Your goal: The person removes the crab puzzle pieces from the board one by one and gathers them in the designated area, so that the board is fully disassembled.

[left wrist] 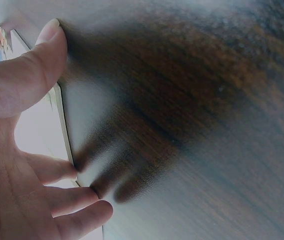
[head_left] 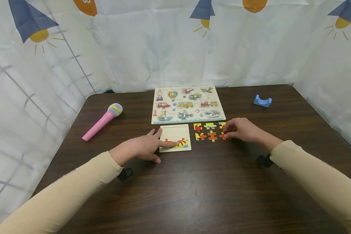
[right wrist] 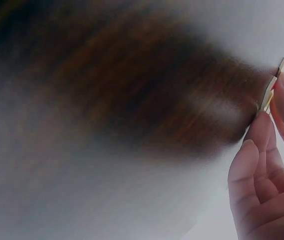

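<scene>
My left hand (head_left: 144, 145) lies with spread fingers at the left side of a small wooden puzzle tray (head_left: 175, 127). Its index finger touches the joined picture pieces (head_left: 183, 143) along the tray's bottom; the wrist view shows the thumb and other fingers at the tray's edge. Right of the tray, loose jigsaw pieces stand in two rows, among them a yellow-and-white piece (head_left: 210, 125) and an orange piece (head_left: 212, 136). At the right end of these rows my right hand (head_left: 241, 130) pinches a jigsaw piece (right wrist: 268, 95) between thumb and fingers, partly covering it.
Behind the tray lies a large peg puzzle board (head_left: 178, 113) with vehicle pictures. A pink toy microphone (head_left: 99, 125) rests at the left of the dark table (head_left: 175, 201), and a blue arched block (head_left: 262, 102) sits at the back right. A printed white curtain (head_left: 175, 55) hangs behind.
</scene>
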Motion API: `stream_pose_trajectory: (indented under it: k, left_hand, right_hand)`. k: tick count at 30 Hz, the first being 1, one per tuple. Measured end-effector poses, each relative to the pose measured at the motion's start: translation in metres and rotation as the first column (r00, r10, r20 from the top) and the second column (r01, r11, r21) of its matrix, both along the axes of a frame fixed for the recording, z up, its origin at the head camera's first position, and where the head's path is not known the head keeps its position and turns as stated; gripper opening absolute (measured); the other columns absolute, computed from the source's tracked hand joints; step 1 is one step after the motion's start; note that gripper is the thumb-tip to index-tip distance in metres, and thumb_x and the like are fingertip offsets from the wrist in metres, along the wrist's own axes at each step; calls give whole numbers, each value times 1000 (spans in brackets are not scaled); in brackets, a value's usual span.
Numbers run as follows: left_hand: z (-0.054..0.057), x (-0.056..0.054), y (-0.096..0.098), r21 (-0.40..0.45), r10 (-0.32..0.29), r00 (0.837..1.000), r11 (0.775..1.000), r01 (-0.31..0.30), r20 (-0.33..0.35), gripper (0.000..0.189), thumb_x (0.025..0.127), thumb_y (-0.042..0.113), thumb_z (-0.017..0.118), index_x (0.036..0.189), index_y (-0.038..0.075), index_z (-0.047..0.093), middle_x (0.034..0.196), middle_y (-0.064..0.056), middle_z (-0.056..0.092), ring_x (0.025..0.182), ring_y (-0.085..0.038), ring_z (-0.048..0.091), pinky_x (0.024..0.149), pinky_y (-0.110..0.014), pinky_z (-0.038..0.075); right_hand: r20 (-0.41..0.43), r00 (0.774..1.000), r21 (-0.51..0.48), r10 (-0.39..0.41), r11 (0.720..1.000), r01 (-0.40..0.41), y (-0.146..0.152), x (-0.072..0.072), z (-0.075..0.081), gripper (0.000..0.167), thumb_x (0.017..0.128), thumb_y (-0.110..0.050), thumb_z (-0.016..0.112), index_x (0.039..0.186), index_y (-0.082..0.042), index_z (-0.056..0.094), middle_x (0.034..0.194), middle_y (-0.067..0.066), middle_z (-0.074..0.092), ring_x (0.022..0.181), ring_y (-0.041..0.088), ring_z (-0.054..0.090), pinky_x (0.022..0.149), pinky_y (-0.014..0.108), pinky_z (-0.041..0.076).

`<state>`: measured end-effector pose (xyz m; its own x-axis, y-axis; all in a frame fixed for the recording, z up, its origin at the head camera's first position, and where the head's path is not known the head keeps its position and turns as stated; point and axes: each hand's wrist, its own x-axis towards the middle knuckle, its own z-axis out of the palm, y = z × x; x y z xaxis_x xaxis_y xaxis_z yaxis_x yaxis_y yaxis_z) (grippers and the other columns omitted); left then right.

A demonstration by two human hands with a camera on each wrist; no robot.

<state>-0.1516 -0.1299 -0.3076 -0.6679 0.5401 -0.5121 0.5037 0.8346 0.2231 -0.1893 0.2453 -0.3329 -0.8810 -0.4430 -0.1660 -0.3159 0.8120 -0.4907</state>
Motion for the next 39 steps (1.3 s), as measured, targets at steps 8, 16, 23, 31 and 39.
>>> stream_pose_trajectory:
  k: [8,16,23,31,39]
  left_hand:
    - [1,1,1,-1,5,1000,1000,-5,2,81,91,25,79,158,43,36,168,-33,2,152,-59,10,113,-63,38]
    - [1,0,1,-8,-2,1000,1000,2,-6,81,91,26,79,158,43,35,168,-33,2,153,-57,11,113,-62,39]
    - [1,0,2,-11,7,1000,1000,-7,9,82,92,25,78,158,44,34,168,-32,0,153,-57,10,114,-62,38]
    - [2,0,2,-12,7,1000,1000,-7,14,82,92,25,78,158,45,34,168,-32,-2,153,-57,8,112,-63,38]
    - [2,0,0,-15,21,1000,1000,-20,23,80,93,28,77,158,46,33,169,-31,-4,153,-57,6,114,-64,36]
  right_hand:
    - [11,1000,3,-10,1000,10,0,0,1,15,93,-11,75,107,-5,75,97,4,74,80,16,60,75,34,51]
    - [19,1000,-1,-14,1000,14,2,0,0,16,93,-10,74,107,-4,75,95,3,75,79,15,61,74,33,51]
    - [-4,1000,-12,-9,1000,9,3,1,1,17,93,-13,75,108,-6,75,98,3,76,82,15,63,77,36,53]
    - [-40,999,-41,26,999,-28,-19,-2,7,14,92,-14,76,104,-8,77,93,2,75,76,16,59,70,33,50]
    - [-61,987,-71,149,986,-153,-76,-4,7,16,91,-17,78,105,-9,76,98,4,74,82,18,64,75,36,54]
